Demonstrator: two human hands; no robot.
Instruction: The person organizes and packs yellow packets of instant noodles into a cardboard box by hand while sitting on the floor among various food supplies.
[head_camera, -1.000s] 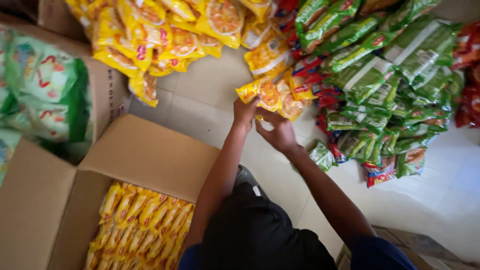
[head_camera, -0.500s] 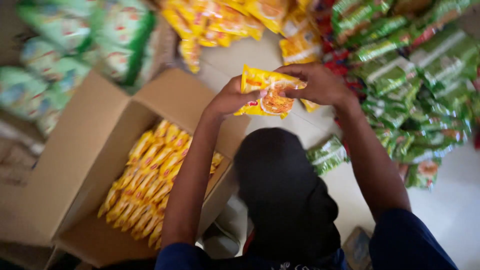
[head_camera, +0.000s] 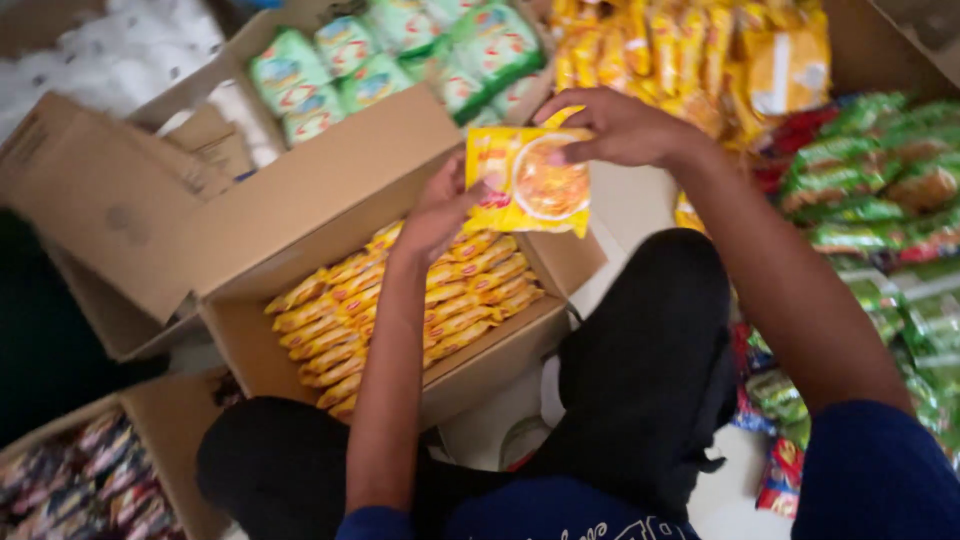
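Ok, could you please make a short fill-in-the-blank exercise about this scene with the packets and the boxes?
1. Both hands, the left hand and the right hand, hold one ______ packet with a round picture on it.
2. The packet is held above an open ______ box.
3. The packets inside this box stand in ______.
4. The pile of packets at the person's right is mostly ______.

Missing words: yellow; cardboard; rows; green

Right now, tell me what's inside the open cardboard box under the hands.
The cardboard box holds rows of yellow packets standing on edge. The left hand and the held packet cover some; anything beneath the rows is hidden.
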